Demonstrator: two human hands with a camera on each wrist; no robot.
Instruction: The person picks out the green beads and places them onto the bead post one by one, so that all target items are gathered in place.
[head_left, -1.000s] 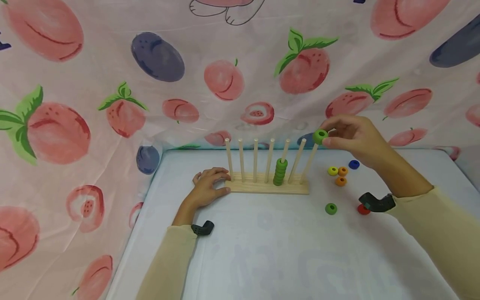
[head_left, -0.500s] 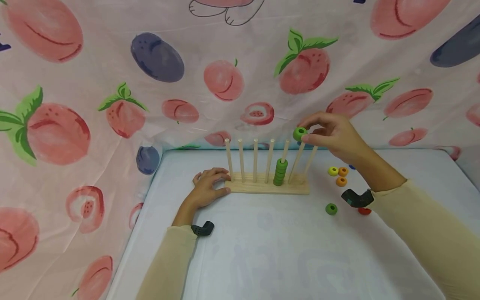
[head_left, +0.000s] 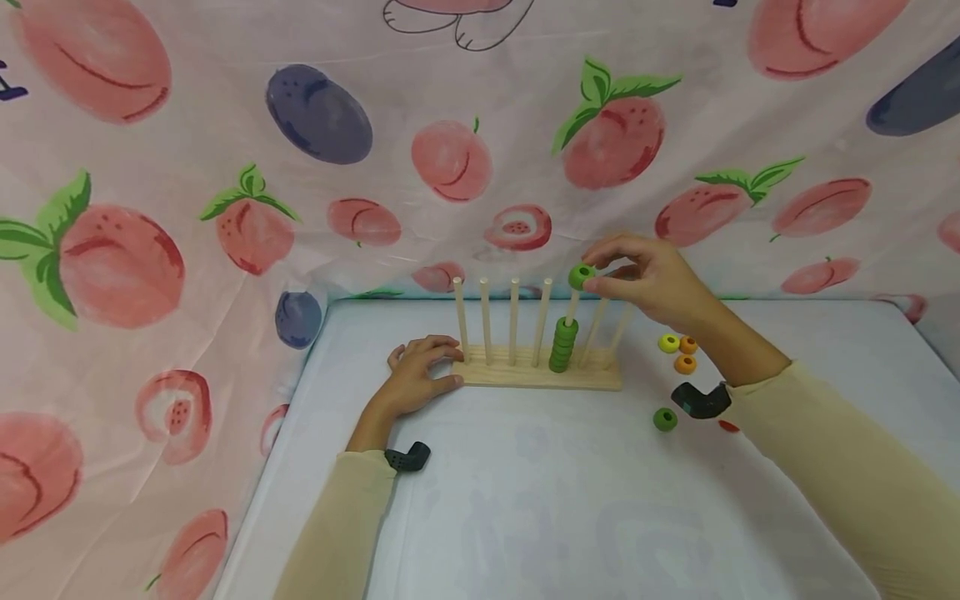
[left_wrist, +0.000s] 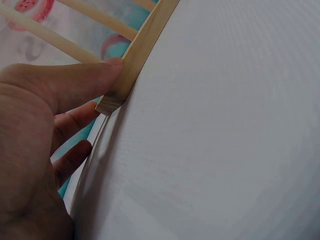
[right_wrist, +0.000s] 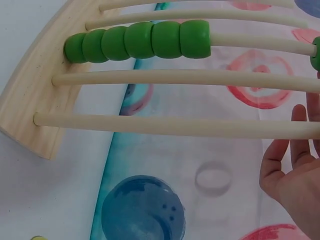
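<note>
A wooden peg stand (head_left: pixel 537 378) with several upright pegs sits at the far side of the table. Green beads (head_left: pixel 563 344) are stacked on its fifth peg from the left, also seen as a green stack (right_wrist: pixel 140 41) in the right wrist view. My right hand (head_left: pixel 651 277) pinches a single green bead (head_left: pixel 581 277) between thumb and fingers at the top of that same peg. At the stand's left end, my left hand (head_left: pixel 414 377) holds the base, thumb (left_wrist: pixel 107 75) on its near side and other fingers around the end. Whether the peg tip is inside the held bead's hole is unclear.
Loose beads lie right of the stand: a yellow one (head_left: pixel 668 342), two orange ones (head_left: pixel 685 363), a green one (head_left: pixel 664 419) and a partly hidden red one (head_left: pixel 728 426). A fruit-printed cloth (head_left: pixel 450 83) rises behind the white table (head_left: pixel 525 500).
My right hand has moved left with the green bead, from above the rightmost peg to the top of the fifth peg. My left hand stays on the stand.
</note>
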